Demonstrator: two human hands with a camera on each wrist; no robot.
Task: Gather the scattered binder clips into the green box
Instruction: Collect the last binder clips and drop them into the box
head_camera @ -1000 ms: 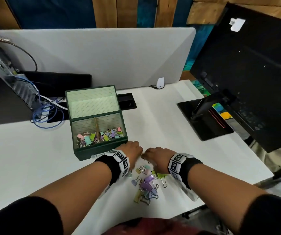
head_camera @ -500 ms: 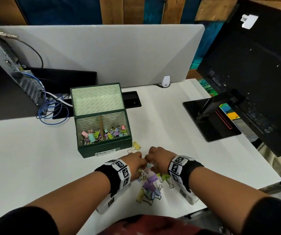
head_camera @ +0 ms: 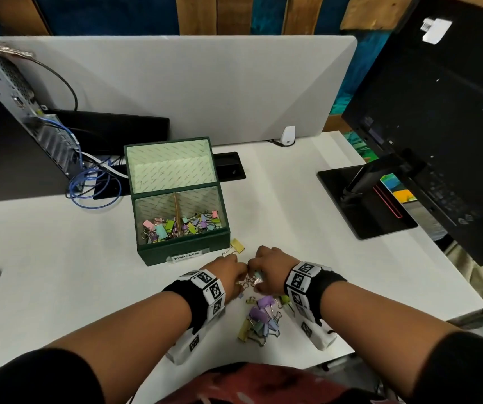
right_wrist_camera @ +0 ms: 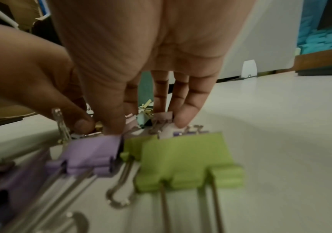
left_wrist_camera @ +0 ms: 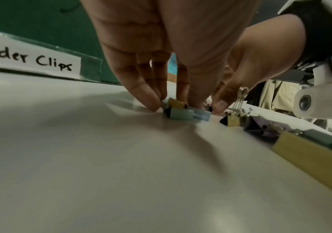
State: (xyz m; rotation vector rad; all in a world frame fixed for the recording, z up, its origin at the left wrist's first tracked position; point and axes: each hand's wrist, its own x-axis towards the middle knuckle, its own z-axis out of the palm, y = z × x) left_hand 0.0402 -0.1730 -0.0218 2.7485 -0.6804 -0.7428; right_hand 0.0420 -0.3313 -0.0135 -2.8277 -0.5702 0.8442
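1. Sitting on the white desk, the green box stands open with many binder clips already in its front compartment; it is just beyond the hands.
2. Nearer the person lies a loose pile of larger clips, purple, green and yellow, not yet gathered, and one yellow clip rests beside the box's front right corner.
3. Both hands work together: the left hand and right hand meet fingertip to fingertip, palms down, wrists low over the desk.
4. Between them, curled fingers pinch a cluster of small clips against the desk.
5. Judged step: scooping a batch. Next comes a firm joint lift and a short carry forward into the box.
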